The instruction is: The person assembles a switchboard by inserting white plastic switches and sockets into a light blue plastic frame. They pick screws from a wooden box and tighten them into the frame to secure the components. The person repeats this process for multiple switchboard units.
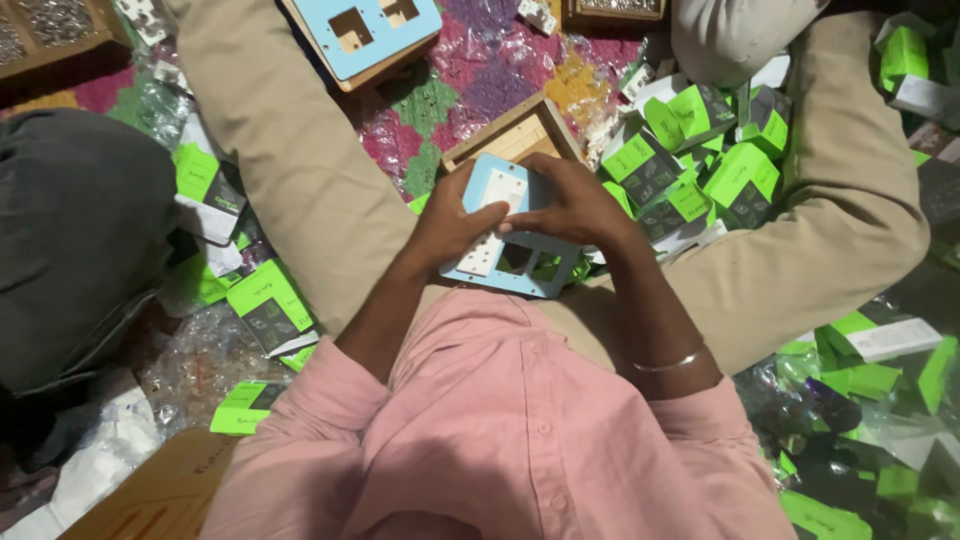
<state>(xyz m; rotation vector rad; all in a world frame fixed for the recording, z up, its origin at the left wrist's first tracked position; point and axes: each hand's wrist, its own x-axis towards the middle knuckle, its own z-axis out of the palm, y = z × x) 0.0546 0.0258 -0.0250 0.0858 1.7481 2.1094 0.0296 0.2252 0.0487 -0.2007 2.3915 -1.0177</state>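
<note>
Across the patchwork cloth of pink, purple, green and yellow squares (470,70), a person sits cross-legged in beige trousers (290,170) and a pink button shirt (500,430); a dark grey bundle of cloth (80,240) lies at the person's left

Heap of small green-and-black cardboard boxes (700,165) piled by the right knee, more scattered among clear plastic wrappers (190,360) on the left. Open shallow wooden tray (520,135) just beyond the hands. Second pale blue plate with square cut-outs (365,30) rests on another wooden tray further off

Held above the lap: pale blue rectangular plastic switch plate (520,245), tilted, two square openings showing at its near end, white insert seated in its far half

Left hand (450,225): fingers curled round the plate's left edge, closed on it, thumb on the white insert. Right hand (570,205): fingers wrapped over the top and right edge, closed on the plate, fingertips pressing the face; thin silver metal bangle (670,362) on that wrist

Judgement: the step looks like pressing a module into the plate. Done well, the plate stays braced by both hands, and thumb pressure goes on evenly and square to the face so the insert does not skew
</note>
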